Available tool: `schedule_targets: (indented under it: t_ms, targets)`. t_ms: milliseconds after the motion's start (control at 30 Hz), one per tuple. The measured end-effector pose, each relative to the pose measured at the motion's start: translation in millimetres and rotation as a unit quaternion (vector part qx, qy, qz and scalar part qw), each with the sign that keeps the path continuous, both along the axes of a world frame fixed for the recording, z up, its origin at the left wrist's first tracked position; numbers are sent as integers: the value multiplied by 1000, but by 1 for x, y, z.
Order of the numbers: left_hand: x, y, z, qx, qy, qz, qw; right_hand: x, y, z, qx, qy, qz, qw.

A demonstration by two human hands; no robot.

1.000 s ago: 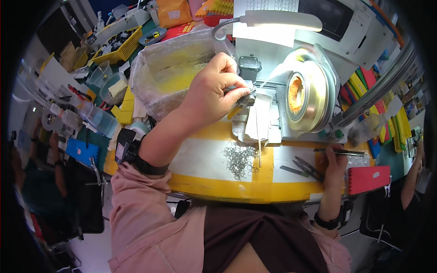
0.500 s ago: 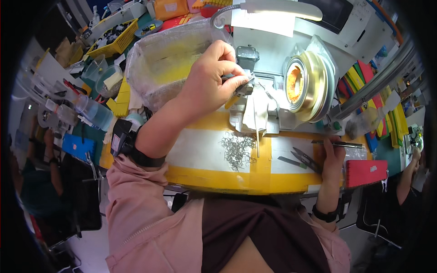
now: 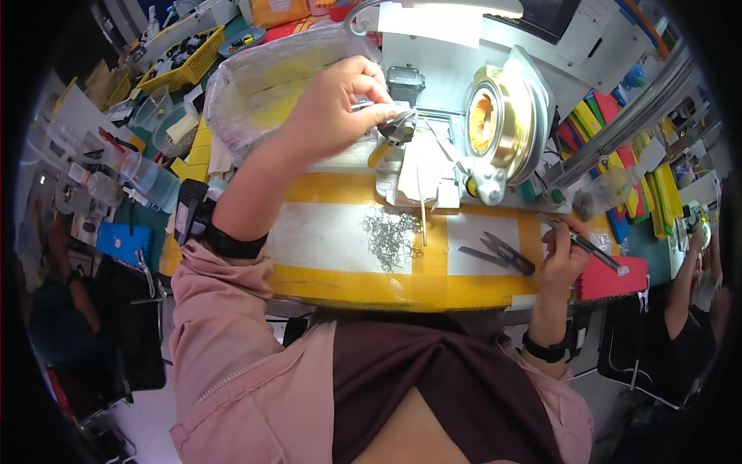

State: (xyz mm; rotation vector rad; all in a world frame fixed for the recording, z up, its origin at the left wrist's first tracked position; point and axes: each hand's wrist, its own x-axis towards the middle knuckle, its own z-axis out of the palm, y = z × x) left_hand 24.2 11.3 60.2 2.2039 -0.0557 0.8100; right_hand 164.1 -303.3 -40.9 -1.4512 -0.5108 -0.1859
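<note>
My left hand (image 3: 332, 108) is raised over a small metal clamp-like fixture (image 3: 398, 127) with a yellow handle. Its thumb and fingers are pinched at the fixture's top, and the small thing between them is too hidden to name. Low at the right, my right hand (image 3: 563, 259) is closed round slim dark tweezers (image 3: 591, 246), which slant down to the right. A pile of small curved metal pieces (image 3: 393, 238) lies on the white and yellow bench top. Black thread snips (image 3: 510, 255) and a flat grey strip (image 3: 481, 257) lie left of my right hand.
A large golden reel (image 3: 506, 127) stands right of the fixture, below a lamp (image 3: 464, 6). Left of it is a plastic-lined box (image 3: 270, 85). A red foam block (image 3: 614, 278) sits at the bench's right edge. Other people work at both sides.
The view has shifted, so the bench sits further left and higher. In my right hand the tweezers have turned from nearly level to slanting. My left hand stays pinched at the fixture.
</note>
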Motion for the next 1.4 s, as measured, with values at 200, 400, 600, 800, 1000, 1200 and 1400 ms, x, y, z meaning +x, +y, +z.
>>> schedule_targets:
  t_ms: [200,400,600,800,1000,1200,1400]
  targets:
    - [-26,19,23,-182,136,-62,972,-77,28,45,53,-84,267,958]
    - [-8,2,14,-426,47,-265,864,-93,88,45,-38,-128,270,953]
    - [-4,-9,-1,-355,-53,-228,905,-80,147,45,14,-159,192,968]
    - [-4,-24,-2,-299,-90,-139,940,-66,167,46,-4,-215,155,964]
    - [-10,-26,1,-271,-94,-124,950,-63,165,46,-56,-229,137,962]
    - [-29,10,24,-174,-182,-79,964,-94,94,45,-40,-248,196,948]
    - [-26,69,6,277,-11,332,902,-61,26,45,4,253,222,942]
